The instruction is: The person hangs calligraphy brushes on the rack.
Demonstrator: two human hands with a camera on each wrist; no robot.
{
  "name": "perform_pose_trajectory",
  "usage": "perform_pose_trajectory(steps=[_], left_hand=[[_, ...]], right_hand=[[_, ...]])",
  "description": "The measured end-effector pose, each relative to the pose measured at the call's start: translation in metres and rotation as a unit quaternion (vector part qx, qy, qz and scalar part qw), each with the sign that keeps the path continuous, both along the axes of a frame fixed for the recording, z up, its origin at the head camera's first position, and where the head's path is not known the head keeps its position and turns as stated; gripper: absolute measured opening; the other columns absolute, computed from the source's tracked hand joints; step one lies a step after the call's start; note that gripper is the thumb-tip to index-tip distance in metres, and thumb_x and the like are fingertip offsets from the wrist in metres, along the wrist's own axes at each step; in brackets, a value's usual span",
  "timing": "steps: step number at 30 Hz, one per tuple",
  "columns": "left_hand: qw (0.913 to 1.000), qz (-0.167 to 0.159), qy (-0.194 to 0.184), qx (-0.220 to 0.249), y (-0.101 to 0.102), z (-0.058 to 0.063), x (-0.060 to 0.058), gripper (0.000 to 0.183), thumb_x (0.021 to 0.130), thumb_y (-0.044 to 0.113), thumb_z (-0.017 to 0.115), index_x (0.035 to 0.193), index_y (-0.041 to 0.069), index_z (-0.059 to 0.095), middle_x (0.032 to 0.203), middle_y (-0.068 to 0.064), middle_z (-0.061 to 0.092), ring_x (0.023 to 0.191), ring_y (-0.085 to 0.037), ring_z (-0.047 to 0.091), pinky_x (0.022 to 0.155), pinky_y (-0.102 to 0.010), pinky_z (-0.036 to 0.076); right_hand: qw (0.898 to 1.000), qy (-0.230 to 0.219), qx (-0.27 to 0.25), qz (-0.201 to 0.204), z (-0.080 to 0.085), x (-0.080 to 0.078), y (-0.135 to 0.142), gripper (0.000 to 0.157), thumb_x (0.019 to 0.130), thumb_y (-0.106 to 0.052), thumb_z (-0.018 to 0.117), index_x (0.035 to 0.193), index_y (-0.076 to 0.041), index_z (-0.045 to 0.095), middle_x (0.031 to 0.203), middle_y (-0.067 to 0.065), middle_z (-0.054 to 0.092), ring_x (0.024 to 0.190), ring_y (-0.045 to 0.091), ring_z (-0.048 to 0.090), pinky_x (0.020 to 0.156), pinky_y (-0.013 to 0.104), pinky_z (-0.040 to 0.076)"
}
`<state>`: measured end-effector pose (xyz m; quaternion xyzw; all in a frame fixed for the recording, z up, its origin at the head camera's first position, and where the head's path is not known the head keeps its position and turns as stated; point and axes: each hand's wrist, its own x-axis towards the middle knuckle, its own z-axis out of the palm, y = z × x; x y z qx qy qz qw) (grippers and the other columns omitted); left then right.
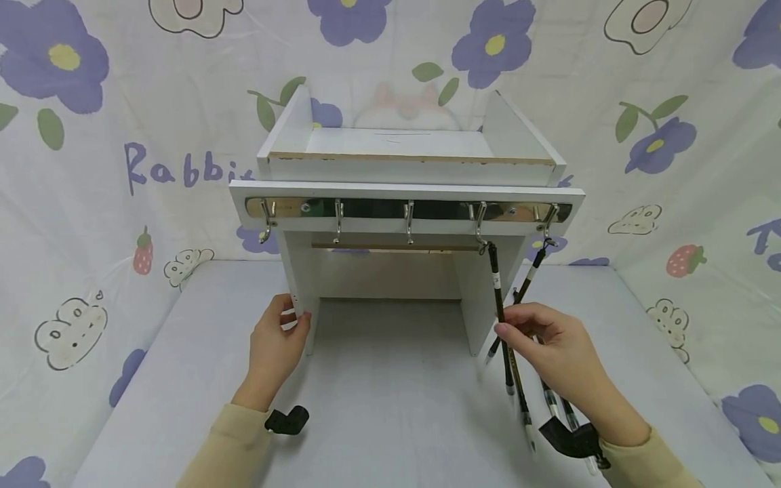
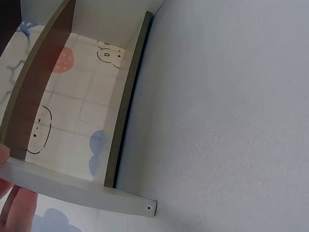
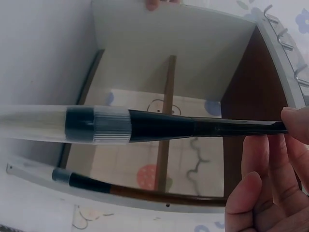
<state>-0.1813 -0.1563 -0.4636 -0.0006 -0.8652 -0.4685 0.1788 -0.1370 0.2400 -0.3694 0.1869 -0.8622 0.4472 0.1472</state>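
My left hand grips the front edge of the left side panel of a white wooden rack, thumb inside and fingers outside. Across the rack's front runs a metal strip with several hooks. My right hand pinches a dark-handled writing brush between thumb and fingers; a clear cap covers its tip. One brush hangs from the fourth hook by its loop, close to my fingertips. Another brush hangs slanting from the rightmost hook, partly behind my right hand.
More capped brushes lie on the white table below my right wrist, partly hidden. An open-topped tray section forms the rack's top. A patterned cloth hangs behind and at the sides.
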Motion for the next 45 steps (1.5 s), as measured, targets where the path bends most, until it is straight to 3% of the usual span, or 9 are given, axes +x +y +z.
perform_pose_trajectory(steps=[16,29,45], left_hand=[[1.0000,0.002,-0.001,-0.002,-0.0007,-0.0020,-0.0017,0.033,0.094,0.020,0.063,0.124,0.010,0.053,0.123,-0.011,0.059,0.105,-0.028,0.063,0.081,-0.040,0.057],[1.0000,0.002,0.000,0.000,-0.0010,-0.0022,-0.0015,0.033,0.094,0.020,0.063,0.124,0.010,0.053,0.122,-0.012,0.059,0.104,-0.028,0.063,0.081,-0.040,0.057],[1.0000,-0.001,0.001,0.002,-0.0007,-0.0006,-0.0012,0.033,0.094,0.019,0.063,0.124,0.010,0.053,0.123,-0.011,0.059,0.104,-0.028,0.063,0.081,-0.039,0.057]], right_hand=[[1.000,0.025,-0.009,-0.005,0.0016,0.0000,-0.0008,0.018,0.083,-0.002,0.075,0.098,-0.011,0.070,0.082,-0.003,0.067,0.067,0.012,0.053,0.054,0.021,0.044],[0.999,0.042,-0.003,0.001,0.0002,0.0014,-0.0011,0.019,0.084,-0.004,0.075,0.097,-0.017,0.069,0.078,-0.005,0.065,0.065,0.010,0.052,0.053,0.021,0.043],[0.999,0.037,0.013,-0.022,0.0001,0.0004,-0.0029,0.019,0.081,0.002,0.075,0.095,-0.010,0.069,0.077,-0.002,0.064,0.065,0.011,0.050,0.054,0.021,0.042]])
